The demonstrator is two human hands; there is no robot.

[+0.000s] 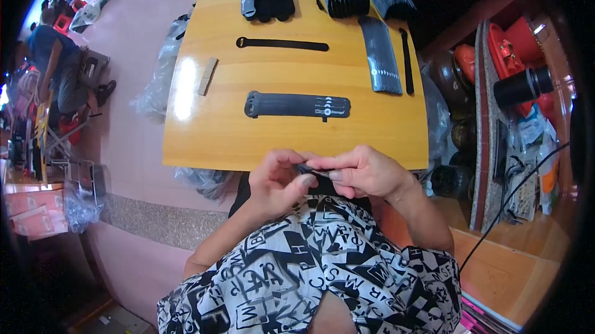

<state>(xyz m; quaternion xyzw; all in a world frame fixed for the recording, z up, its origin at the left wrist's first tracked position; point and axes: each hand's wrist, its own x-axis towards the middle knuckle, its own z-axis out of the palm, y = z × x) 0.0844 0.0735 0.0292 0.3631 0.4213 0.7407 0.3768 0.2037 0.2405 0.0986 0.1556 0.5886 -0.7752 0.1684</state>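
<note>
Both hands, left hand (277, 180) and right hand (361, 171), meet pinched on a small black strap (313, 171) just off the surface's (204, 142) near edge, held close for fingertip control; bundled black strap (296, 105) lies beyond.

Left hand (278, 179) and right hand (361, 171) together, fingertips pinched.
</note>
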